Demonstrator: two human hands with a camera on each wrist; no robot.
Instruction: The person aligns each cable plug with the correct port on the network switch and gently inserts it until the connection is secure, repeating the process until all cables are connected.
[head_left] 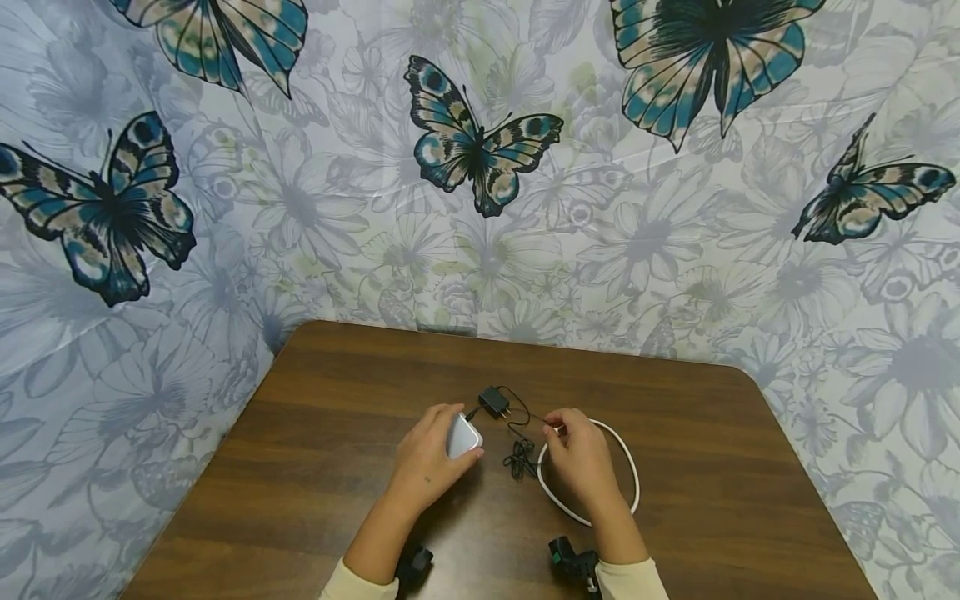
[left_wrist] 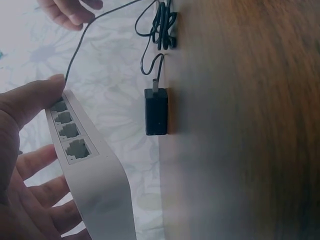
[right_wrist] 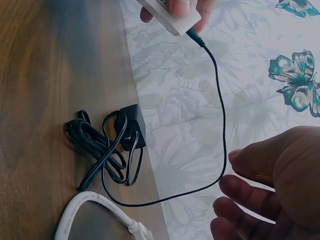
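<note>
My left hand [head_left: 427, 458] grips a white network switch [head_left: 465, 437] by its sides, raised over the table. Several ports [left_wrist: 78, 149] line one face of it in the left wrist view. A thin black power cord [right_wrist: 223, 110] has its plug [right_wrist: 195, 37] in the switch, seen in the right wrist view. My right hand [head_left: 581, 454] is at a bend of this cord, thumb and fingertips touching or very near it, with a gap between them. The cord's black power adapter [head_left: 493, 402] lies on the table beyond the hands, beside a bundled coil [head_left: 519, 460].
A looped white cable [head_left: 636, 475] lies on the brown wooden table [head_left: 360, 367] under my right hand; its connector [right_wrist: 141, 231] shows in the right wrist view. A butterfly-print cloth [head_left: 337, 208] hangs behind the table's far edge.
</note>
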